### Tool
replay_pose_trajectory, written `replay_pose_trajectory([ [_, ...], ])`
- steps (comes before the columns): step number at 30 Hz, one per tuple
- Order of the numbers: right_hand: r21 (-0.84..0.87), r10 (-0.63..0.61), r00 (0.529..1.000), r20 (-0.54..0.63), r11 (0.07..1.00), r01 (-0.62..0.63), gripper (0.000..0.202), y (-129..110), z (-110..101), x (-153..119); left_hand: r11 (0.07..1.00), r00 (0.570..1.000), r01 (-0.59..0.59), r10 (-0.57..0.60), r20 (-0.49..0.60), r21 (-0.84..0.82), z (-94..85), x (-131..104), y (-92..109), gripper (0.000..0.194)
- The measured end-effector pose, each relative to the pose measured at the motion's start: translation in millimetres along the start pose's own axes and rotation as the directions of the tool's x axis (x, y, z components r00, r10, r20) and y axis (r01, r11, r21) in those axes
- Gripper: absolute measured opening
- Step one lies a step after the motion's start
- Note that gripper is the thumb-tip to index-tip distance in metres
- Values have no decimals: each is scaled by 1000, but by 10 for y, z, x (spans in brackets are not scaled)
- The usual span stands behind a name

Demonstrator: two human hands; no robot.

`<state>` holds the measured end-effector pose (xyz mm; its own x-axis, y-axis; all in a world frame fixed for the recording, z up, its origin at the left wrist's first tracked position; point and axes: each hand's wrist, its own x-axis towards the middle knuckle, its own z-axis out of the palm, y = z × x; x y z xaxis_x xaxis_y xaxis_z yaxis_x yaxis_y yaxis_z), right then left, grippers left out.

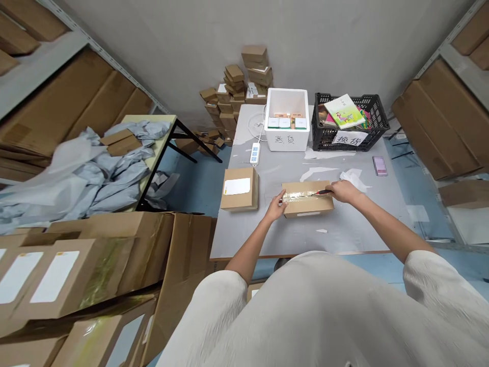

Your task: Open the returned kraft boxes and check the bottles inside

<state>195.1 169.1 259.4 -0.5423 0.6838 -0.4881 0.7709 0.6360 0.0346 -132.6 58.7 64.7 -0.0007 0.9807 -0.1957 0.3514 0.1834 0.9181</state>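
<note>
A taped cardboard box (pixel 308 206) lies on the grey table (pixel 237 237) in front of me. My left hand (pixel 275 206) rests against its left end, thumb and fingers at the edge. From the right, my right hand (pixel 344 191) is closed round a dark, red-marked cutter (pixel 323 192), its tip on the shiny tape along the box's top. Left of my left hand stands another cardboard box (pixel 239 188) with a white label.
Behind are a white foam box (pixel 287 137), a black crate (pixel 319 130) with books, and a power strip (pixel 255 153). Crumpled paper (pixel 354 178) and a purple bundle (pixel 380 166) lie right. Large cartons (pixel 191 244) stand left, beside a table with grey bags (pixel 118 176).
</note>
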Motion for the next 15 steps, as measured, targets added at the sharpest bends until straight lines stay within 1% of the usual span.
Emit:
replay_pose_trajectory([
  [2,19,10,1000,-10,1000,-10,36,98,28,-61,996,1000,1,1,-24,92,17,-13,82,71],
  [3,33,7,1000,-19,999,-6,37,131,40,-88,986,998,5,4,-55,165,37,-25,142,68],
  [6,86,-21,998,-58,996,26,39,150,74,-126,917,987,6,59,-149,400,143,-67,391,59],
  [8,123,-41,996,-80,991,50,40,103,93,-100,872,984,-54,128,-121,487,240,-89,575,57],
  [10,151,-55,993,-100,986,70,41,33,111,-38,843,984,-129,174,-36,522,335,-95,731,63],
  [12,160,-76,991,-111,983,94,42,-36,126,42,833,986,-150,165,21,532,406,-88,832,70],
  [15,142,-106,989,-100,983,119,42,-110,142,143,838,991,-125,128,31,531,452,-73,881,73],
])
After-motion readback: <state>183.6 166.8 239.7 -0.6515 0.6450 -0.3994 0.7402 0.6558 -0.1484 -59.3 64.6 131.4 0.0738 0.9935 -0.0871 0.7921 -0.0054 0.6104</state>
